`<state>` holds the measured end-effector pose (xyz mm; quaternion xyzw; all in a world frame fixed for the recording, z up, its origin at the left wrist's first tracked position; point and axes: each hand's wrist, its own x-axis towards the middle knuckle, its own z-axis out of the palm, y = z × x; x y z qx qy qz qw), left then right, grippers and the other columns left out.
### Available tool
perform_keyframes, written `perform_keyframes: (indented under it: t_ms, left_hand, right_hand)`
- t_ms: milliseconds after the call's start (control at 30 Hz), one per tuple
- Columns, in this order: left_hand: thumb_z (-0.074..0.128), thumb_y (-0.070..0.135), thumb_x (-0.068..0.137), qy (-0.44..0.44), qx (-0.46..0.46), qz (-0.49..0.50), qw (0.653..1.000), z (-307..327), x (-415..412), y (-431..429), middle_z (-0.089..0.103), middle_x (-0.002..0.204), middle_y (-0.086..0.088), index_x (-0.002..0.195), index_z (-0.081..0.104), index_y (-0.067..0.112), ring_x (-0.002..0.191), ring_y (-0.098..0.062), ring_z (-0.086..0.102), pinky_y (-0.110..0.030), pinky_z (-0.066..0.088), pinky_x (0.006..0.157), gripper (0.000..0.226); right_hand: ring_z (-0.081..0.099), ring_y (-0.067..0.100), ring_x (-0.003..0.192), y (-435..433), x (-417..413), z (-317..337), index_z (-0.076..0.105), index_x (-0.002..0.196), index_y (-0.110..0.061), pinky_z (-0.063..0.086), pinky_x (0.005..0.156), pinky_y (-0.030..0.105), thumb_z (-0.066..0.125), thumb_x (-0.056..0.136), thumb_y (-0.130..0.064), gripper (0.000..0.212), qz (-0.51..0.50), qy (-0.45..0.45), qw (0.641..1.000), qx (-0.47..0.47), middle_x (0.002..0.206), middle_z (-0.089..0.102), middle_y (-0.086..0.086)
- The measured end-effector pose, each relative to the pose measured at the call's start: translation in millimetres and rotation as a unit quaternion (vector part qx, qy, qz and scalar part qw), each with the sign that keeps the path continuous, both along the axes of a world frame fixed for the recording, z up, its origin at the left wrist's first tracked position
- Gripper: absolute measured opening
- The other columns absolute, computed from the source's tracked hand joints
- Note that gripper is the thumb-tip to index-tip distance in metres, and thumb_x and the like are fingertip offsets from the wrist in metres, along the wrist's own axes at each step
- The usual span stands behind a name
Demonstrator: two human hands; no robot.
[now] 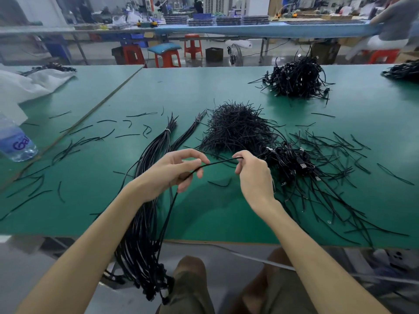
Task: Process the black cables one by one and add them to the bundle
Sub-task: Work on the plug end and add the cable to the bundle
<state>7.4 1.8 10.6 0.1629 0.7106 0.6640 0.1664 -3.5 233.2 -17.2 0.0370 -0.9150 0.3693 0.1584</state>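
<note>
One black cable (217,162) spans both hands above the green table (204,91). The right hand (255,175) pinches its end at the fingertips. The left hand (172,173) curls its fingers round it, and the remainder hangs past the table edge beside the tied bundle (149,159) draped there.

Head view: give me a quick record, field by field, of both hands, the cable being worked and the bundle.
left hand: pinches thin black cable
right hand: pinches the same cable near its end
cable run: spans both hands, then hangs below the left hand past the table edge
bundle: tied black cable bundle, white tie, draped over green table near edge
supply: tangled black plug-ended cables beside right hand
</note>
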Motion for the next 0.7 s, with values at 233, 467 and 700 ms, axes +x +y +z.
perform_keyframes:
  t_ms: [233,467,700]
  left_hand:
    - [0.069,0.027,0.099,-0.108,-0.051,-0.108,0.987,-9,3,-15,0.067,0.100,-0.011,0.134,0.058,0.015,0.053,-0.019,0.060,-0.027,0.053,0.052,0.039]
    - [0.065,0.020,0.100,-0.115,-0.097,-0.031,0.988,-14,3,-7,0.069,0.091,-0.009,0.112,0.074,0.010,0.050,-0.016,0.059,-0.024,0.047,0.043,0.018]
    - [0.061,0.016,0.102,-0.123,-0.133,-0.032,0.983,-18,11,17,0.072,0.087,-0.009,0.113,0.059,-0.008,0.045,-0.015,0.055,-0.022,0.040,0.037,0.025]
  right_hand:
    - [0.063,0.020,0.068,-1,-7,-2,0.066,0.111,-0.020,0.050,0.065,0.035,0.036,0.103,-0.010,0.033,-0.017,-0.025,0.994,-0.105,0.077,0.068,-0.007]
    - [0.050,0.024,0.113,-4,2,-10,0.053,0.138,-0.010,0.044,0.096,0.037,0.057,0.098,-0.004,0.041,-0.007,0.044,0.997,0.056,0.129,0.053,0.007]
    - [0.039,0.033,0.134,-31,22,-11,0.061,0.124,-0.015,0.017,0.118,0.056,0.071,0.081,-0.017,0.045,0.071,0.142,0.927,0.339,0.131,0.054,0.008]
